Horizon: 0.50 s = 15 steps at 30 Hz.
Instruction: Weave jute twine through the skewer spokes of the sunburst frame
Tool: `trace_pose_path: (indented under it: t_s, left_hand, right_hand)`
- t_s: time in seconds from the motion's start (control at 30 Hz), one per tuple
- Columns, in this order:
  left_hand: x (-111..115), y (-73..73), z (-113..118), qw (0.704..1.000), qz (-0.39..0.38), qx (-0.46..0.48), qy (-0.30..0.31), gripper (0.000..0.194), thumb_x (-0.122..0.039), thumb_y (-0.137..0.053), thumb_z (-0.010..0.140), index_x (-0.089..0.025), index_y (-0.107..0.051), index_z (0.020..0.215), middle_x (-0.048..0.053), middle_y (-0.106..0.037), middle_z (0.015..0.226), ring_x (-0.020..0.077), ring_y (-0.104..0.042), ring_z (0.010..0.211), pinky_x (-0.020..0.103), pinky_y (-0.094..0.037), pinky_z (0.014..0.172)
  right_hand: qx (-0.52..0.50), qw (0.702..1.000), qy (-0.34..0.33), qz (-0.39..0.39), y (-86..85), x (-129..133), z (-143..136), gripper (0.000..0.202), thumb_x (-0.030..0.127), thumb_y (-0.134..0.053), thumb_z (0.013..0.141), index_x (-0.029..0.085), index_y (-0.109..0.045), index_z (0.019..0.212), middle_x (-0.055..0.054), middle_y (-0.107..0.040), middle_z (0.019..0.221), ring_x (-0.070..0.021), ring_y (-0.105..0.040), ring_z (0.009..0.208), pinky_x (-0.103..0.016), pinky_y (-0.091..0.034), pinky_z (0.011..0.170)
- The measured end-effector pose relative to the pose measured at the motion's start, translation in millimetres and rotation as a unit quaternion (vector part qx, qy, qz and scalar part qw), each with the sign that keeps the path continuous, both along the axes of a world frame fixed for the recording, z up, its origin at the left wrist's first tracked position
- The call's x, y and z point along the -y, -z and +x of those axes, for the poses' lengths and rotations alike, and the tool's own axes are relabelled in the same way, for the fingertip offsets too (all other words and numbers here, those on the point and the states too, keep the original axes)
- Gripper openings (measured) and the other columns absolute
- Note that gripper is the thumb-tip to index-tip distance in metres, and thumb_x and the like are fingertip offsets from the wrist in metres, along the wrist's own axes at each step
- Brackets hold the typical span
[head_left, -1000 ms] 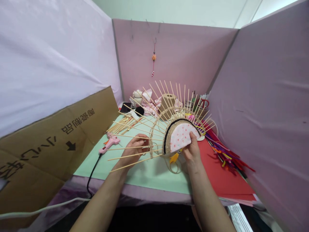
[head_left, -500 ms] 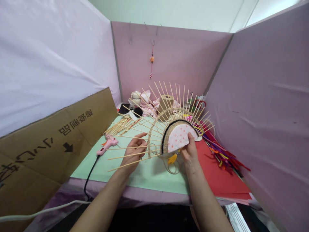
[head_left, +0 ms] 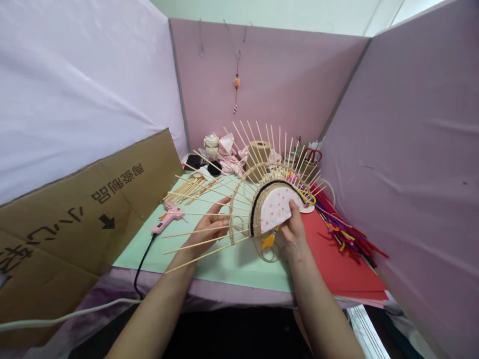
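A half-round woven fan piece (head_left: pixel 279 207) is held up over the table, with a pale pink spotted centre, a black band and twine wrapping. Thin bamboo sticks radiate from its curve, linked farther out by an arc of twine (head_left: pixel 231 217). My right hand (head_left: pixel 294 227) grips the flat lower edge, thumb on the spotted front and fingers behind. At the left, my left hand (head_left: pixel 209 227) lies behind the lowest sticks, its stretched fingers at the twine arc; the tips are partly hidden. Below the piece hang a yellow tassel (head_left: pixel 267 242) and a loop of twine.
A pink glue gun (head_left: pixel 167 221) with a black cord lies left, near loose sticks (head_left: pixel 189 189). Behind stand a twine spool (head_left: pixel 259 149) and a white jar (head_left: pixel 211 146). Pipe cleaners (head_left: pixel 346 234) cover red sheets (head_left: pixel 322 269) at right. Cardboard (head_left: pixel 112 199) leans left.
The fan piece has tilted slightly, its lower-left sticks dipping. My left fingers have shifted a little up along the twine arc. My right hand keeps its grip. The camera view has moved slightly.
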<state>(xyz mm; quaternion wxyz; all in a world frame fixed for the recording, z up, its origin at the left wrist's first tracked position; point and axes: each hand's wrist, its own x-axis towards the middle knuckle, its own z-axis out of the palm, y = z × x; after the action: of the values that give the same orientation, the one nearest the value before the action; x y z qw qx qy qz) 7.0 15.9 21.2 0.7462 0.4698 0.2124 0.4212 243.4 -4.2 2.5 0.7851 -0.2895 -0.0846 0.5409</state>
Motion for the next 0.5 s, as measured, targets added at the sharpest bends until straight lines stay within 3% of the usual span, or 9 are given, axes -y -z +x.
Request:
trace_pose_path:
  t_s: [0.13, 0.2, 0.33, 0.5]
  left_hand:
    - [8.0, 5.6, 7.6, 0.998, -0.032, -0.023, -0.046, 0.033, -0.027, -0.078, 0.065, -0.018, -0.061, 0.092, -0.007, -0.047, 0.058, 0.0026, -0.036, 0.044, 0.016, -0.023, 0.043]
    - [14.1, 9.5, 11.4, 0.995, -0.041, -0.029, -0.090, 0.029, -0.032, -0.078, 0.065, -0.016, -0.059, 0.080, -0.005, -0.049, 0.060, 0.0031, -0.039, 0.047, 0.016, -0.025, 0.044]
    - [26.6, 15.9, 14.9, 0.987, -0.002, -0.025, -0.157, 0.026, -0.037, -0.073, 0.072, -0.017, -0.060, 0.083, -0.006, -0.049, 0.058, 0.0024, -0.036, 0.043, 0.017, -0.023, 0.043]
    - [31.5, 18.1, -1.7, 0.986, 0.034, -0.069, -0.146, 0.024, -0.036, -0.070, 0.075, -0.016, -0.065, 0.086, -0.002, -0.053, 0.060, 0.0036, -0.037, 0.046, 0.019, -0.021, 0.044]
  right_hand:
    - [0.008, 1.000, -0.001, 0.018, 6.6, -3.5, 4.9, 0.018, 0.029, -0.051, 0.087, 0.021, -0.064, 0.097, 0.001, -0.075, 0.087, -0.0105, -0.071, 0.080, -0.023, -0.057, 0.079]
    - [0.010, 1.000, 0.001, 0.021, 9.5, -5.1, 6.9, 0.018, 0.029, -0.053, 0.086, 0.020, -0.064, 0.097, 0.001, -0.075, 0.088, -0.0112, -0.071, 0.081, -0.025, -0.057, 0.080]
    - [0.006, 0.999, 0.015, 0.028, 11.2, -6.3, 8.3, 0.020, 0.028, -0.052, 0.086, 0.019, -0.064, 0.100, 0.001, -0.075, 0.089, -0.0108, -0.071, 0.082, -0.024, -0.057, 0.079]
    - [0.011, 0.999, 0.033, 0.041, 11.2, -7.9, 14.8, 0.019, 0.029, -0.055, 0.085, 0.020, -0.064, 0.098, 0.001, -0.075, 0.088, -0.0111, -0.071, 0.079, -0.023, -0.058, 0.074]
